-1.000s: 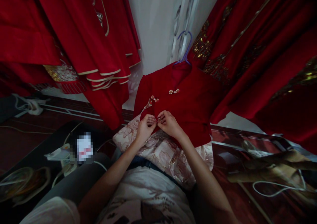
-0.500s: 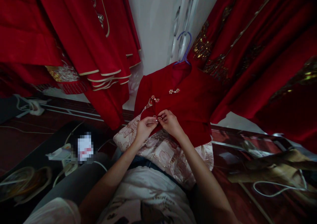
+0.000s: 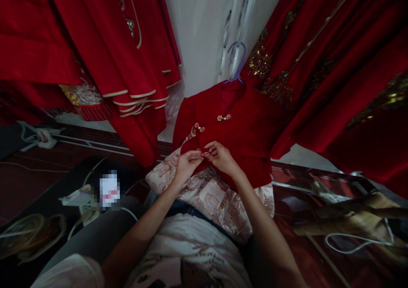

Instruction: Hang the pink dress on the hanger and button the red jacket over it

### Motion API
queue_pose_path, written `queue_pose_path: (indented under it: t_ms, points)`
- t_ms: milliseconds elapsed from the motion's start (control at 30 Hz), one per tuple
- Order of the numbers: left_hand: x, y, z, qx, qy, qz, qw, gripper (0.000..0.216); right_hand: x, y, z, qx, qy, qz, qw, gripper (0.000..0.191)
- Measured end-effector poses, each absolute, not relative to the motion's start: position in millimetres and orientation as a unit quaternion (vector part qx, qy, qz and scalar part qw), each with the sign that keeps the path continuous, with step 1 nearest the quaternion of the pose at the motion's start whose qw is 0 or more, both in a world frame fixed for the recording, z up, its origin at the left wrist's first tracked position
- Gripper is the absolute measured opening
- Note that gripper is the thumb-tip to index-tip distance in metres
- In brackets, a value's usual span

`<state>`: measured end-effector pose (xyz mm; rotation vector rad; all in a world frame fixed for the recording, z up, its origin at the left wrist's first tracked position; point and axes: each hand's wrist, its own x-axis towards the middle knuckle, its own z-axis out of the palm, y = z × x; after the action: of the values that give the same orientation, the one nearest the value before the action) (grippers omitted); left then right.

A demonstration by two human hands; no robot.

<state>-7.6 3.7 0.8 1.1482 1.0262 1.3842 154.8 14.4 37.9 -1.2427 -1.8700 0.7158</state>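
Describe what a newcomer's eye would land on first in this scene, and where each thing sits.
A red top on a purple hanger sits at the centre, where the left hand and right hand pinch a pearl fastening on its front. Red gold-trimmed garments hang on both sides.

Dim, soft light falls from the pale wall [image 3: 197,37]; corners darken, edges bend, a patch is pixelated.

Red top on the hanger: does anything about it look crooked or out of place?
Nothing looks damaged or spilled. The red top lies slanted across pale brocade fabric. The left hand and right hand pinch its lowest pearl clasp, so whether that one is fastened is hidden; the upper clasps sit neat.
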Motion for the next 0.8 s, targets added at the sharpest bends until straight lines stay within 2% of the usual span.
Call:
queue_pose_path:
  t_ms: [600, 700, 800]
  points:
    - [-9.7, 16.8, -5.6, 0.528, 0.465, 0.542, 0.460, 0.015, 142.2, 14.3, 28.2, -0.487, -0.755, 0.188, 0.397, 0.018]
    - [-14.1, 19.6, 0.6, 0.562, 0.449, 0.528, 0.451, 0.013, 149.0, 11.5, 38.2, -0.479, -0.763, 0.216, 0.375, 0.017]
    - [-27.7, 23.3, 19.0, 0.579, 0.464, 0.552, 0.381, 0.019, 171.6, 5.3, 61.3, -0.456, -0.765, 0.286, 0.353, 0.015]
